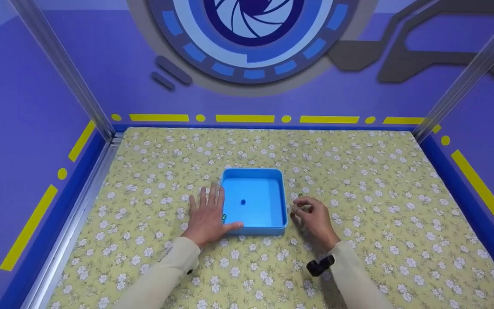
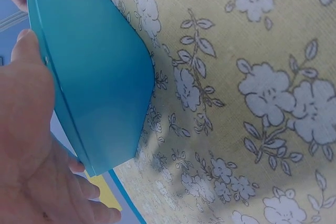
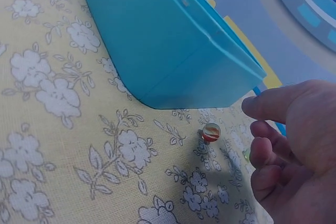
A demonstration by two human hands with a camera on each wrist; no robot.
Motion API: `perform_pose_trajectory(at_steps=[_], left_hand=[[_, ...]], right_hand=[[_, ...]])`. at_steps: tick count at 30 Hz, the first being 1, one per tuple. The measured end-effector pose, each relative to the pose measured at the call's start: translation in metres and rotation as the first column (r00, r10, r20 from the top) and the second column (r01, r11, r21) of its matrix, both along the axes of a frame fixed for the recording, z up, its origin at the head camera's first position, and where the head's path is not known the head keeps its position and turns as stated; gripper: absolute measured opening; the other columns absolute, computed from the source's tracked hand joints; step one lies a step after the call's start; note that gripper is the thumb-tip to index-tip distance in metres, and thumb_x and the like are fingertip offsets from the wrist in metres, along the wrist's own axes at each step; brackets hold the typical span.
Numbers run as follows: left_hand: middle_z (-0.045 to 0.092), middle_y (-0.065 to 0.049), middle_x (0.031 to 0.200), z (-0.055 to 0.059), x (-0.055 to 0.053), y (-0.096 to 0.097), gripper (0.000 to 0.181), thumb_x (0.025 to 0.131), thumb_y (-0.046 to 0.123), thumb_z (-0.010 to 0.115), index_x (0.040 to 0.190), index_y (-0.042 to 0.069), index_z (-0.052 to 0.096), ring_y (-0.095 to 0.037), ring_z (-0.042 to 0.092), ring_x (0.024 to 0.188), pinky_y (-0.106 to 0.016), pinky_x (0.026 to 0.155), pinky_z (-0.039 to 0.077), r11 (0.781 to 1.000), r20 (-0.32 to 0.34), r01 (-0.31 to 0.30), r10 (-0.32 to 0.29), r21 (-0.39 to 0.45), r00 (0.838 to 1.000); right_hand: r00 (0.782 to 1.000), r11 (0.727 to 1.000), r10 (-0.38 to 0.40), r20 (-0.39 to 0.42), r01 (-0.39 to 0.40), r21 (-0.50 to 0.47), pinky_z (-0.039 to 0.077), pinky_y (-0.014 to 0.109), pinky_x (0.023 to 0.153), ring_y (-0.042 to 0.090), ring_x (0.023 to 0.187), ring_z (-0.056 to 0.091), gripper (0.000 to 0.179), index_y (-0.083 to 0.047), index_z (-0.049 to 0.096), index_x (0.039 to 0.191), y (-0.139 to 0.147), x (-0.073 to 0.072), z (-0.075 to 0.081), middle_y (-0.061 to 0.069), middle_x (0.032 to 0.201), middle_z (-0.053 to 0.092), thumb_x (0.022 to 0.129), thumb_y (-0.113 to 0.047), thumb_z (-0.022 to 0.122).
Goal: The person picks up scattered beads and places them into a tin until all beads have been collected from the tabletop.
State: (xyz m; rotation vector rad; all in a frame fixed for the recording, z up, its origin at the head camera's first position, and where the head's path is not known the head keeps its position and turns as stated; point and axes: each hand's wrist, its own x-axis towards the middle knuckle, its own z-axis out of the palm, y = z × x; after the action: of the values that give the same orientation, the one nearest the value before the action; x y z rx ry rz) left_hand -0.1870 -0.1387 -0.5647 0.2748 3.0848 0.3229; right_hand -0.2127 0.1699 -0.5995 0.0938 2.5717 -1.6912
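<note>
A square blue tray [image 1: 253, 231] sits on the flowered cloth. My left hand [image 1: 206, 219] rests against its left side, fingers spread straight and thumb over the front rim. Inside the tray lie a dark blue marble [image 1: 243, 201] and, beside my left hand, green marbles [image 1: 224, 217], partly hidden. My right hand [image 1: 315, 219] is just right of the tray, its fingers loosely bent with nothing visible between them. Near its fingertips, a clear marble with an orange-red swirl [image 3: 211, 132] lies on the cloth. A green marble [image 1: 300, 195] lies just beyond that hand, mostly hidden behind the fingers in the right wrist view.
The yellow flowered cloth [image 1: 165, 171] covers the table. Blue-purple panels [image 1: 247, 103] stand at the back and both sides, with metal posts [image 1: 71, 81] at the corners. A dark device [image 1: 320, 265] is strapped at the right wrist.
</note>
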Motion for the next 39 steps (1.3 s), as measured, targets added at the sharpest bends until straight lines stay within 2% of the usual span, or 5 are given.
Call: perform_pose_trajectory(at_steps=[9, 15, 24, 29, 39], left_hand=[[0.011, -0.014, 0.163, 0.001, 0.000, -0.001, 0.118, 0.071, 0.084, 0.053, 0.156, 0.010, 0.017, -0.044, 0.013, 0.148, -0.069, 0.113, 0.012, 1.000, 0.015, 0.000, 0.000, 0.006, 1.000], [0.012, -0.015, 0.163, -0.001, 0.000, -0.001, 0.118, 0.072, 0.084, 0.053, 0.156, 0.010, 0.018, -0.044, 0.014, 0.148, -0.070, 0.112, 0.013, 1.000, 0.014, 0.004, -0.004, 0.012, 1.000], [0.010, -0.014, 0.164, 0.000, 0.001, -0.001, 0.119, 0.071, 0.085, 0.052, 0.156, 0.011, 0.017, -0.044, 0.013, 0.148, -0.070, 0.112, 0.012, 1.000, 0.017, 0.000, 0.000, 0.018, 1.000], [0.011, -0.014, 0.163, 0.000, 0.001, -0.001, 0.117, 0.071, 0.084, 0.054, 0.156, 0.012, 0.018, -0.045, 0.014, 0.148, -0.071, 0.112, 0.013, 1.000, 0.010, 0.001, -0.001, 0.017, 1.000], [0.009, -0.013, 0.164, 0.000, -0.001, -0.001, 0.118, 0.070, 0.085, 0.053, 0.157, 0.014, 0.015, -0.044, 0.011, 0.148, -0.070, 0.112, 0.011, 1.000, 0.036, -0.002, 0.002, 0.010, 0.999]], right_hand=[[1.000, 1.000, 0.009, -0.004, -0.009, -0.020, 0.050, 0.025, 0.061, 0.016, 0.078, 0.062, 0.019, -0.006, 0.070, 0.106, -0.001, 0.002, -0.005, 0.011, 0.102, 0.069, 0.087, -0.004, 0.069], [0.999, 0.999, 0.036, -0.012, -0.037, -0.029, 0.052, 0.028, 0.059, 0.016, 0.073, 0.061, 0.019, -0.006, 0.070, 0.105, 0.000, 0.004, -0.008, 0.011, 0.098, 0.071, 0.087, -0.003, 0.069], [0.999, 0.998, 0.042, -0.002, -0.042, -0.056, 0.053, 0.027, 0.064, 0.020, 0.080, 0.063, 0.020, -0.004, 0.070, 0.106, 0.000, 0.005, -0.010, 0.013, 0.100, 0.071, 0.087, 0.000, 0.067], [0.999, 0.998, 0.043, -0.005, -0.043, -0.036, 0.052, 0.024, 0.069, 0.020, 0.086, 0.064, 0.021, -0.005, 0.070, 0.107, 0.001, 0.006, -0.013, 0.013, 0.102, 0.070, 0.087, 0.002, 0.066], [0.998, 0.998, 0.059, -0.037, -0.059, -0.003, 0.051, 0.023, 0.071, 0.017, 0.084, 0.064, 0.021, -0.009, 0.072, 0.100, 0.001, 0.005, -0.016, 0.009, 0.097, 0.071, 0.083, 0.004, 0.069]])
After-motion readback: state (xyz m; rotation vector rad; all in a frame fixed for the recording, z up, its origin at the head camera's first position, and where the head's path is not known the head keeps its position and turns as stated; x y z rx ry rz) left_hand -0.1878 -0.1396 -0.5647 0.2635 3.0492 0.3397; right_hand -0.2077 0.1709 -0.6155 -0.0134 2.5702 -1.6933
